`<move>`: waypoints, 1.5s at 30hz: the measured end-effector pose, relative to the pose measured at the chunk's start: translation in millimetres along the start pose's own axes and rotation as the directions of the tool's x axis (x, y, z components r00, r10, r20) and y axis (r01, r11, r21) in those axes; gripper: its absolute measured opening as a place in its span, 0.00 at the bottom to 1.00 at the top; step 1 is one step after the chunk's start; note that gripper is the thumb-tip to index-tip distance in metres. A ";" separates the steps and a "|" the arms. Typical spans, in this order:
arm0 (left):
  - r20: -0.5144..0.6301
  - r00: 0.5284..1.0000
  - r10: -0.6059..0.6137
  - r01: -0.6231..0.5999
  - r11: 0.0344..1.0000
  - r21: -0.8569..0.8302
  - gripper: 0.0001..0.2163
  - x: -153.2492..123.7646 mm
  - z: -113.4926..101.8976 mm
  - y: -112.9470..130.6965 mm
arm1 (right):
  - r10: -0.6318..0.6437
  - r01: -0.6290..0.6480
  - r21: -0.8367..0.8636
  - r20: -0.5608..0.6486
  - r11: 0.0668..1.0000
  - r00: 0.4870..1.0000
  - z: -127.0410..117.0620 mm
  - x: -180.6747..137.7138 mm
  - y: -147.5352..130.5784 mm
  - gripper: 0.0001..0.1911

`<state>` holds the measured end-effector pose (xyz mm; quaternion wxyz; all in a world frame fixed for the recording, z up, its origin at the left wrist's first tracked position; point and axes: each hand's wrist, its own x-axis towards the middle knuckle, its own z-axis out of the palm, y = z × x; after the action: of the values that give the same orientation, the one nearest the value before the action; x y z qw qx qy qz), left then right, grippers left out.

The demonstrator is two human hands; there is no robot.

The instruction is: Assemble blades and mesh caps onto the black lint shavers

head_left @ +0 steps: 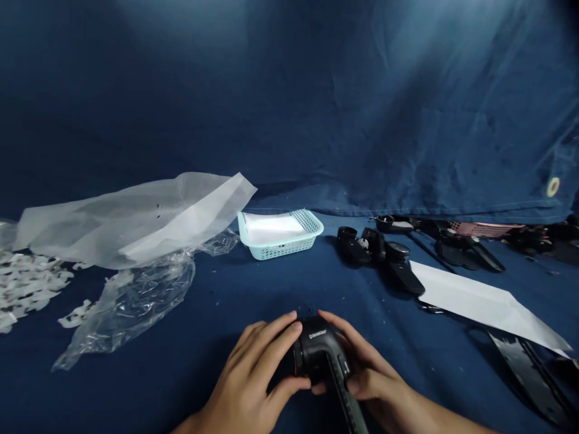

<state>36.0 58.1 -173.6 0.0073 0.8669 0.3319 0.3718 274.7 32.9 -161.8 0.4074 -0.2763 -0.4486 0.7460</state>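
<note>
Two hands clasp a black hair-dryer-shaped device [319, 340] low over a blue cloth-covered worktop [217, 289], at the near edge of the view.
The left hand [257, 371] is clamped on the ringed end of the device's head, fingers over the top and thumb below; the right hand [368, 367] grips the other side, its thumb against the handle, which slants down out of view. Beyond sits a pale-blue basket [286, 248] with white paper [274, 226] inside; leftward lie a crumpled clear plastic bag [140, 301] and small white pieces [31, 283], rightward black handled parts [404, 274].
</note>
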 end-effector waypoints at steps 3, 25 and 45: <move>-0.011 1.000 0.027 -0.027 0.999 0.018 0.25 -0.1 0.3 -0.8 | -0.015 0.015 0.027 0.015 1.000 1.000 -0.5 0.8 4.9 0.38; -0.039 0.988 0.150 -0.148 0.988 0.050 0.31 -1.0 -8.5 3.0 | -0.091 0.095 -0.144 0.034 0.985 0.995 1.5 -6.4 1.9 0.36; -0.036 0.989 0.147 -0.144 0.987 0.068 0.33 -4.2 -8.7 4.6 | -0.085 0.087 -0.105 0.018 0.991 0.996 9.6 -3.3 -6.6 0.33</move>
<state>30.9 50.1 -168.8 -0.0548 0.8808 0.2798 0.3780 271.4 27.6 -151.5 0.4208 -0.2729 -0.5018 0.7047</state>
